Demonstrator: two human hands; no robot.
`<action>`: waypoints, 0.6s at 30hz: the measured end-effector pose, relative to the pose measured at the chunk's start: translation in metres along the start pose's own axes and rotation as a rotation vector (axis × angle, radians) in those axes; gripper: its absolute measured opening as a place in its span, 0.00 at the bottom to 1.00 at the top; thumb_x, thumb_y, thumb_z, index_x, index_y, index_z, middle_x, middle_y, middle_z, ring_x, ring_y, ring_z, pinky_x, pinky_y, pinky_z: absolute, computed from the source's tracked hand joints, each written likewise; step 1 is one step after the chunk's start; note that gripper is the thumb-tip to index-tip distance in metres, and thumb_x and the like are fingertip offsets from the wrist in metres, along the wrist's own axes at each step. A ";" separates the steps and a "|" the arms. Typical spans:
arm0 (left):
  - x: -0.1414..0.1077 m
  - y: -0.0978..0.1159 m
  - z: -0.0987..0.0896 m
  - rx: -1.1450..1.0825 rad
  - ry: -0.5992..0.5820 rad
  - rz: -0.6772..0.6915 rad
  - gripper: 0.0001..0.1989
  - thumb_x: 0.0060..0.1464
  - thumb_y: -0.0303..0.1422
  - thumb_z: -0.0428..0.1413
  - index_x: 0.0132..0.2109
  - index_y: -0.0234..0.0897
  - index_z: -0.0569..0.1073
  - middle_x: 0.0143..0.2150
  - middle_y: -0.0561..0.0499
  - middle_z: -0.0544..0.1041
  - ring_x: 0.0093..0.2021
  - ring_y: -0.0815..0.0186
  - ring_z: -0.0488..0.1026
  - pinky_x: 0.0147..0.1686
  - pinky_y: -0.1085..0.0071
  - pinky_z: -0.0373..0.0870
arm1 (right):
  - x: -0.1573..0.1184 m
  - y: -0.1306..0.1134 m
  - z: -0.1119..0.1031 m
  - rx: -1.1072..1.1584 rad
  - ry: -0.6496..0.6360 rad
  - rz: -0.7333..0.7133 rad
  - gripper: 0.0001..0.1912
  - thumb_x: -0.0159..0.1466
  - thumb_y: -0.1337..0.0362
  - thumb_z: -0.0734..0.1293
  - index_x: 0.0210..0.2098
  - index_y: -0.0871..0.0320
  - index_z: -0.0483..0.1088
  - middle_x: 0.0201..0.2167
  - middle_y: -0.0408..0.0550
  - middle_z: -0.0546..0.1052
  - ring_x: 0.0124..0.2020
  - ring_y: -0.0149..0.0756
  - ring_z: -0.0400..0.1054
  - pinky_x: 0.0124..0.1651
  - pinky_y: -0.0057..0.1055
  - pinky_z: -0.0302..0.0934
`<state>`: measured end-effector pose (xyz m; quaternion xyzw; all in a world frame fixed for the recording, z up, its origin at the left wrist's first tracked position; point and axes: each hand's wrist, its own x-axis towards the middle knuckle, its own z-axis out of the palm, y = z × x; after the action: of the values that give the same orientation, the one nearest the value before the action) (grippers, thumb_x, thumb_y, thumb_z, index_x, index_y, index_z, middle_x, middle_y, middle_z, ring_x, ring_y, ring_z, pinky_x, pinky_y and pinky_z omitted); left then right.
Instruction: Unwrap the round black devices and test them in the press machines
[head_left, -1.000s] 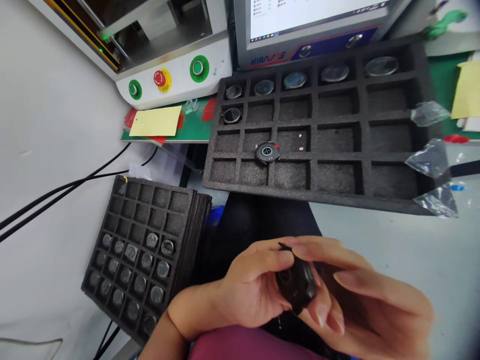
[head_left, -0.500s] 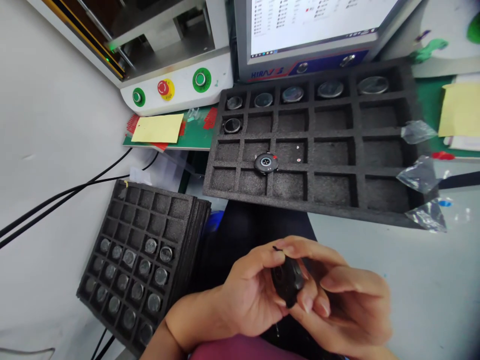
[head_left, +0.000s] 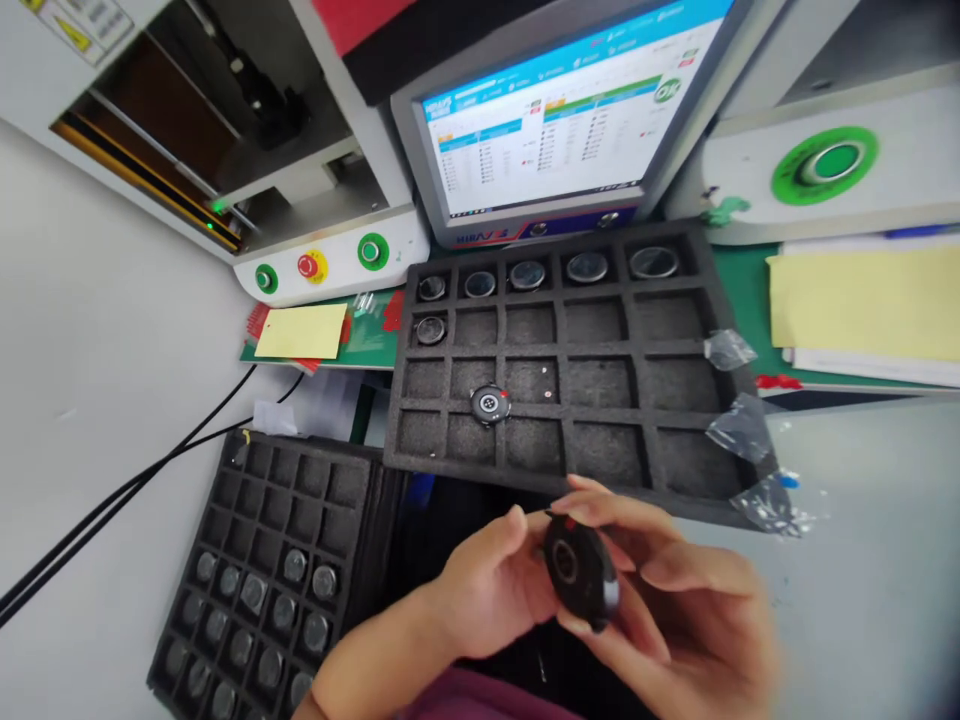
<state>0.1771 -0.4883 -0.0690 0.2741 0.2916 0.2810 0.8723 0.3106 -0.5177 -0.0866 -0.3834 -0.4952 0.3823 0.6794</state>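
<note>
A black round smartwatch body (head_left: 581, 575) is tilted on edge in my right hand (head_left: 675, 590), its back with a round sensor ring turned partly to the left. My right fingers grip its upper and lower edges. My left hand (head_left: 487, 580) is beside it, thumb raised off the watch; its other fingers are partly hidden behind the watch. Beyond my hands lies a black foam tray (head_left: 600, 484). Another watch body (head_left: 490, 403) rests back-up across a divider there, with a small red mark. Several watch bodies, one of them a face-up watch (head_left: 654, 263), fill its far row.
A stack of foam trays (head_left: 367, 540) at left holds several wrapped round pieces. Clear plastic scraps (head_left: 739, 425) cling to the near tray's right edge. Behind stand a monitor (head_left: 540, 130) and a machine panel with a red stop button (head_left: 308, 265). Yellow paper (head_left: 862, 300) lies right.
My left thumb has lifted off the watch body. The watch has turned, showing more of its back. My view has tipped up and to the right, bringing more of the monitor into sight.
</note>
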 end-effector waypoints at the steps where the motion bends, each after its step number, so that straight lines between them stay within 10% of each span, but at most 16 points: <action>1: 0.003 0.008 -0.004 0.208 0.046 0.068 0.30 0.59 0.57 0.44 0.40 0.33 0.72 0.30 0.44 0.77 0.35 0.58 0.77 0.34 0.66 0.70 | 0.004 -0.002 -0.006 0.007 0.026 0.002 0.22 0.54 0.77 0.72 0.42 0.50 0.64 0.41 0.43 0.78 0.44 0.37 0.76 0.59 0.47 0.67; 5: 0.024 0.042 -0.027 1.373 0.504 0.422 0.15 0.56 0.39 0.58 0.48 0.36 0.73 0.49 0.41 0.78 0.52 0.53 0.73 0.54 0.53 0.69 | 0.012 -0.005 -0.030 -0.021 0.143 -0.002 0.28 0.52 0.82 0.71 0.45 0.50 0.64 0.47 0.45 0.76 0.48 0.36 0.73 0.53 0.36 0.70; 9: 0.045 0.056 -0.041 1.925 0.530 0.271 0.20 0.54 0.26 0.60 0.54 0.36 0.71 0.56 0.40 0.74 0.55 0.51 0.72 0.55 0.51 0.71 | 0.016 -0.004 -0.043 -0.157 0.206 0.010 0.26 0.52 0.80 0.73 0.44 0.52 0.64 0.47 0.46 0.74 0.49 0.35 0.72 0.52 0.32 0.68; 13: 0.051 0.065 -0.042 1.721 0.499 0.234 0.19 0.56 0.24 0.58 0.55 0.39 0.72 0.53 0.43 0.77 0.54 0.56 0.73 0.56 0.53 0.71 | 0.023 -0.007 -0.041 -0.324 0.265 0.062 0.21 0.56 0.74 0.73 0.43 0.53 0.63 0.46 0.48 0.74 0.46 0.33 0.72 0.47 0.29 0.68; 18: 0.043 0.088 -0.036 0.664 0.381 0.135 0.25 0.58 0.36 0.59 0.60 0.35 0.68 0.50 0.43 0.79 0.44 0.61 0.80 0.50 0.63 0.75 | 0.036 -0.018 -0.032 -0.613 0.216 0.057 0.15 0.60 0.66 0.72 0.41 0.53 0.62 0.46 0.50 0.76 0.41 0.35 0.74 0.43 0.34 0.69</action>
<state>0.1532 -0.3877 -0.0525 0.5032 0.5046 0.2740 0.6459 0.3520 -0.4976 -0.0637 -0.6222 -0.5015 0.1915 0.5699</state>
